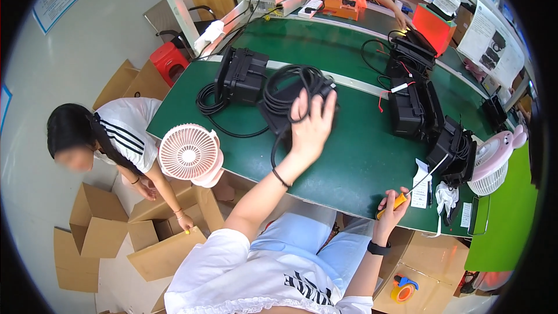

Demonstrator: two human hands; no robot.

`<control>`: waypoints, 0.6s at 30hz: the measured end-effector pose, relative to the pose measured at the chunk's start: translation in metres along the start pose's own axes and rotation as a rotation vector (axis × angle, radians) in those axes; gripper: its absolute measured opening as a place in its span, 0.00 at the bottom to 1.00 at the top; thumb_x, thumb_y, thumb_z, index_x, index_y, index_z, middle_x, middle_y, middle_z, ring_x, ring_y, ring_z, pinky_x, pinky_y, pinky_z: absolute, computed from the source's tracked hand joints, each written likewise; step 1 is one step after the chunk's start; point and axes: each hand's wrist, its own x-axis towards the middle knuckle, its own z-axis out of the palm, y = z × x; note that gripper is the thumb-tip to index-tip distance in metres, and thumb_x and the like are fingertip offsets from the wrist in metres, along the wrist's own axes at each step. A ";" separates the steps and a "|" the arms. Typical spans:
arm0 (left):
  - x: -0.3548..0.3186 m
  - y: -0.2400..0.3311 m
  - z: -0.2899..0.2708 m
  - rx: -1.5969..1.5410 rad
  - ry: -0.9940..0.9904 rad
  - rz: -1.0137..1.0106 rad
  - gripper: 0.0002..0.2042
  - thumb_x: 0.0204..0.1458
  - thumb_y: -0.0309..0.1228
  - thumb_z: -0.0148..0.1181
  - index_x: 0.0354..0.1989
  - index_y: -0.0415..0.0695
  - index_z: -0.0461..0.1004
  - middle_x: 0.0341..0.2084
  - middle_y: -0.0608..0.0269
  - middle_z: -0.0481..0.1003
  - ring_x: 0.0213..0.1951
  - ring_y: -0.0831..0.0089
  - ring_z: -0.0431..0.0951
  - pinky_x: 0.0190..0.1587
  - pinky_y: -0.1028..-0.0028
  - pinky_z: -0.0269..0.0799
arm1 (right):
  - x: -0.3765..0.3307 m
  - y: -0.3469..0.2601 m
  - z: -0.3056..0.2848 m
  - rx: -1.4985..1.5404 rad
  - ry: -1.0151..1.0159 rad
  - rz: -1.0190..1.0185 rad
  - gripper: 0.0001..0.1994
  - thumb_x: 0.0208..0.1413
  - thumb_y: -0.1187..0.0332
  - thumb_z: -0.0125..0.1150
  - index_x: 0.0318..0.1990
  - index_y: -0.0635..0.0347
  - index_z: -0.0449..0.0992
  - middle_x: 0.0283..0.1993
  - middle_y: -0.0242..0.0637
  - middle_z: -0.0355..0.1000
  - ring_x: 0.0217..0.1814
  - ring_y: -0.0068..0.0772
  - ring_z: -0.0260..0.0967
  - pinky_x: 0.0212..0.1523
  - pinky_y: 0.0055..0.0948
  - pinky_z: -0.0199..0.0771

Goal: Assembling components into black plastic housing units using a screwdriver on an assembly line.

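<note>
Screwdriver (400, 200), yellow-handled, metal-shafted, clasped lower right by right hand (390, 209), points upper-right, away from coiled black cable (272, 90) under left hand (313, 127), grip unclear.

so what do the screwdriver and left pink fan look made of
Screwdriver: shaft probably shiny metal, being thin and silvery; handle likely plastic, from its solid yellow, finish unclear. Pale pink fan: likely satin moulded plastic, from its even colour and slim grille ribs.

At least five black cased units (247, 75), two pink fans (189, 152), two co-workers (129, 131), one screwdriver (400, 200), one tape dispenser (404, 291)
</note>
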 end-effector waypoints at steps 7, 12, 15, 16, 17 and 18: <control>0.019 -0.019 0.070 0.340 -0.056 -0.038 0.25 0.54 0.29 0.52 0.63 0.50 0.68 0.61 0.47 0.66 0.67 0.57 0.63 0.63 0.62 0.56 | 0.000 -0.001 -0.001 -0.013 -0.011 0.049 0.15 0.65 0.72 0.55 0.56 0.54 0.62 0.36 0.33 0.70 0.25 0.14 0.61 0.22 0.14 0.61; 0.031 -0.018 0.084 0.224 -0.144 -0.173 0.24 0.54 0.25 0.51 0.62 0.48 0.68 0.70 0.42 0.51 0.72 0.50 0.49 0.72 0.55 0.45 | -0.005 -0.003 0.000 -0.037 -0.057 0.070 0.15 0.64 0.73 0.56 0.56 0.55 0.62 0.35 0.34 0.70 0.24 0.14 0.61 0.22 0.14 0.61; 0.020 0.003 0.072 -0.116 -0.199 -0.122 0.26 0.51 0.20 0.52 0.63 0.43 0.66 0.70 0.40 0.50 0.72 0.45 0.47 0.72 0.51 0.43 | -0.003 -0.004 -0.005 -0.038 -0.096 0.072 0.14 0.64 0.74 0.55 0.55 0.55 0.62 0.35 0.35 0.69 0.24 0.15 0.61 0.22 0.14 0.63; 0.006 0.011 0.067 -0.293 -0.227 -0.074 0.28 0.48 0.18 0.53 0.62 0.39 0.65 0.69 0.38 0.49 0.72 0.41 0.46 0.71 0.48 0.42 | -0.002 -0.005 -0.005 -0.031 -0.079 0.064 0.14 0.64 0.74 0.55 0.55 0.55 0.62 0.35 0.35 0.69 0.24 0.15 0.61 0.22 0.14 0.63; -0.011 0.016 0.066 -0.441 -0.218 0.009 0.27 0.48 0.19 0.54 0.61 0.38 0.66 0.68 0.38 0.51 0.71 0.40 0.47 0.71 0.47 0.44 | -0.001 -0.006 -0.003 -0.030 -0.098 0.072 0.14 0.64 0.74 0.55 0.55 0.56 0.62 0.35 0.35 0.70 0.24 0.15 0.62 0.23 0.15 0.64; -0.028 0.022 0.061 -0.562 -0.287 0.083 0.26 0.49 0.20 0.55 0.61 0.39 0.66 0.68 0.39 0.52 0.71 0.42 0.48 0.71 0.46 0.45 | -0.002 -0.006 -0.003 -0.031 -0.109 0.082 0.14 0.64 0.74 0.55 0.55 0.56 0.62 0.35 0.35 0.70 0.25 0.15 0.63 0.24 0.15 0.65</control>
